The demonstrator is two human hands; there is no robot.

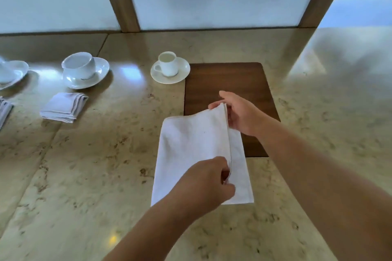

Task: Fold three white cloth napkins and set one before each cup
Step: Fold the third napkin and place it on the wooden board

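A broad stone counter (pixel 89 165), beige, mottled and glossy, carries everything, with frosted panels in wooden frames (pixel 125 0) standing along its far edge. Beyond and to the right of the two grips lies a dark wooden mat (pixel 233 78), rectangular with rounded corners. The white cloth napkin (pixel 191 150) being folded is a soft, matte rectangle lying partly on the stone and partly over the mat's near left corner; its long axis runs from the person toward the far edge, leaning slightly right, and its upper layer is raised along the right-hand hemmed edge. The right hand (pixel 239 114) pinches that edge at the far corner between thumb and fingers, closed narrowly on the cloth. The left hand (pixel 209 184) pinches the same edge at the near end, fingers curled tight on the hem. Far left of the grips, a folded napkin (pixel 63 107) lies as a layered square in front of a wide white cup (pixel 79 65) on an oval saucer. Beyond the right hand and a little left, a small cylindrical white cup (pixel 168 63) stands upright on a round saucer (pixel 170 70) touching the mat's far left corner. At the left border, another saucer (pixel 12 73) and napkin (pixel 4 110) are partly cut off.
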